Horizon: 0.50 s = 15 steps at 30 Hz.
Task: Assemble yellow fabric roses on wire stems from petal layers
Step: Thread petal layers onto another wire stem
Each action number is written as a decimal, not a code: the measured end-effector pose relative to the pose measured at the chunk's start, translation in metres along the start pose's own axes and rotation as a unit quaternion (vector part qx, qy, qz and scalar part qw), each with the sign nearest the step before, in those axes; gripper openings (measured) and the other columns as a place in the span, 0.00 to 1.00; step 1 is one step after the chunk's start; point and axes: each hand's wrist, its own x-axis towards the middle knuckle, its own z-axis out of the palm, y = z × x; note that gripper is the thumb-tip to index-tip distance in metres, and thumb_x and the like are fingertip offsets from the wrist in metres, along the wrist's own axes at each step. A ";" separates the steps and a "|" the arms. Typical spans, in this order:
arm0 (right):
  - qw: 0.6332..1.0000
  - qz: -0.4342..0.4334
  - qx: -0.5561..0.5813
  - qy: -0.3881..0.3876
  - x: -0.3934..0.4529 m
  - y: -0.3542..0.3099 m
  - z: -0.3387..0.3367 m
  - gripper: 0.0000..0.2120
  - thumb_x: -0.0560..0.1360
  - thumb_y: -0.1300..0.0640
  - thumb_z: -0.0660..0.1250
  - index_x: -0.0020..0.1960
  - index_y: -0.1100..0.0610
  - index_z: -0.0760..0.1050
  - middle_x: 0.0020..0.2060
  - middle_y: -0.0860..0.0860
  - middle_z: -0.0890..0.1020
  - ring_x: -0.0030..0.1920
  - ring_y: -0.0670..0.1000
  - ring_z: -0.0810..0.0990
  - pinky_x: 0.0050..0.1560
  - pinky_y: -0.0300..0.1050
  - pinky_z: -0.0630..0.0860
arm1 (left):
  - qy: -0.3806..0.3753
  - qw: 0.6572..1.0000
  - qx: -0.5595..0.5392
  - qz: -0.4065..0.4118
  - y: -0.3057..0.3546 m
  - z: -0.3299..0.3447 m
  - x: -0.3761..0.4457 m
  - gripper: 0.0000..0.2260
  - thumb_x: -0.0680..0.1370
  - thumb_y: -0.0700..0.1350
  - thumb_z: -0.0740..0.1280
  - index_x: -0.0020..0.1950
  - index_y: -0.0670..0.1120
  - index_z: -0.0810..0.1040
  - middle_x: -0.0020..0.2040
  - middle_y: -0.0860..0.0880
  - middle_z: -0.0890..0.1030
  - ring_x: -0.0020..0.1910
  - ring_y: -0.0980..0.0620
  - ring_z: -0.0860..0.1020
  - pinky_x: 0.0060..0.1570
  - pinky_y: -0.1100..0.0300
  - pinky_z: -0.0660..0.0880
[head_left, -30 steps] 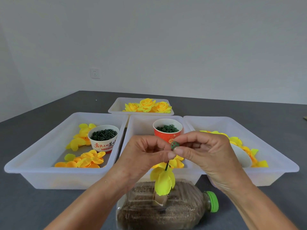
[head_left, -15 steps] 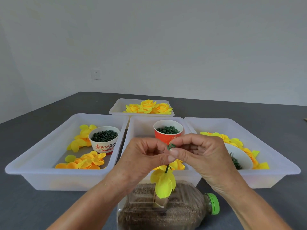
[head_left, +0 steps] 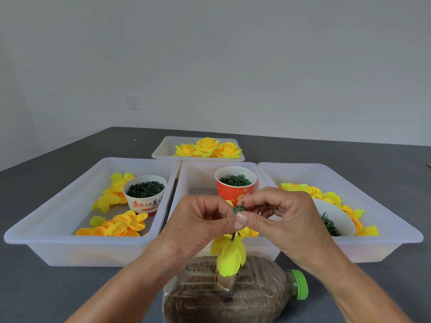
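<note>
Your left hand [head_left: 198, 226] curls its fingers round the stem [head_left: 233, 236] above the hanging yellow petals [head_left: 229, 255]. Your right hand [head_left: 279, 220] pinches the green disc [head_left: 238, 209] at the stem's tip, over the bottle [head_left: 256, 297].

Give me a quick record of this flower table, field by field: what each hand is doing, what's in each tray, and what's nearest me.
left hand: left hand grips the wire stem
right hand: right hand pinches a small green disc on the stem's top
on stem: yellow petal layer hanging below the hands
left tray: loose yellow petals, white cup of dark green pieces
middle tray: red cup of green discs
right tray: yellow petals, white bowl
far tray: finished roses
nearest: bottle lying on its side, green cap
</note>
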 end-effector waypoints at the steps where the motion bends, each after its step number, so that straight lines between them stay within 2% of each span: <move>1: 1.000 -0.001 -0.005 -0.002 0.000 0.000 0.000 0.11 0.65 0.61 0.77 0.39 0.46 0.82 0.35 0.45 0.84 0.35 0.42 0.80 0.38 0.37 0.77 | 0.003 1.000 0.004 0.001 0.000 0.000 -0.001 0.09 0.62 0.44 0.75 0.34 0.38 0.80 0.34 0.42 0.79 0.36 0.49 0.75 0.38 0.61 0.74; 3: 1.000 0.001 -0.008 -0.005 0.000 -0.001 -0.001 0.11 0.66 0.61 0.77 0.38 0.45 0.82 0.36 0.44 0.84 0.35 0.42 0.79 0.38 0.38 0.77 | 0.012 1.000 0.010 0.002 0.001 -0.001 -0.003 0.11 0.62 0.43 0.74 0.36 0.36 0.79 0.35 0.42 0.79 0.37 0.48 0.75 0.40 0.59 0.73; 5: 1.000 0.016 0.002 -0.010 -0.001 0.000 -0.001 0.10 0.66 0.62 0.77 0.39 0.46 0.82 0.36 0.47 0.84 0.35 0.44 0.80 0.40 0.42 0.78 | 0.020 1.000 0.013 0.001 0.002 -0.003 -0.004 0.07 0.66 0.37 0.73 0.41 0.36 0.80 0.37 0.43 0.80 0.39 0.48 0.76 0.42 0.58 0.75; 8: 0.998 0.044 0.026 -0.028 -0.004 0.001 0.002 0.10 0.66 0.63 0.76 0.39 0.49 0.82 0.37 0.49 0.84 0.37 0.48 0.81 0.42 0.46 0.77 | 0.034 0.999 0.019 0.001 0.004 -0.006 -0.006 0.06 0.69 0.30 0.70 0.43 0.39 0.81 0.39 0.44 0.82 0.41 0.50 0.79 0.44 0.61 0.77; 10: 0.996 0.059 0.045 -0.042 -0.007 0.003 0.003 0.11 0.66 0.65 0.76 0.37 0.48 0.83 0.37 0.49 0.85 0.38 0.47 0.80 0.43 0.46 0.77 | 0.032 0.999 0.010 0.000 0.005 -0.006 -0.010 0.04 0.68 0.35 0.71 0.42 0.41 0.82 0.40 0.42 0.83 0.41 0.51 0.80 0.44 0.63 0.77; 12: 0.994 0.072 0.062 -0.054 -0.011 0.005 0.005 0.13 0.65 0.65 0.76 0.36 0.47 0.83 0.37 0.50 0.85 0.38 0.47 0.81 0.44 0.45 0.78 | 0.024 1.000 0.015 0.002 0.006 -0.005 -0.013 0.08 0.65 0.42 0.72 0.42 0.41 0.83 0.41 0.41 0.84 0.40 0.53 0.81 0.43 0.65 0.77; 15: 0.989 0.091 0.102 -0.062 -0.015 0.008 0.010 0.08 0.63 0.63 0.76 0.38 0.51 0.83 0.37 0.51 0.84 0.38 0.46 0.81 0.42 0.39 0.78 | 0.020 0.999 0.047 0.011 0.004 -0.005 -0.015 0.10 0.64 0.43 0.73 0.41 0.40 0.83 0.40 0.42 0.84 0.39 0.54 0.80 0.41 0.66 0.77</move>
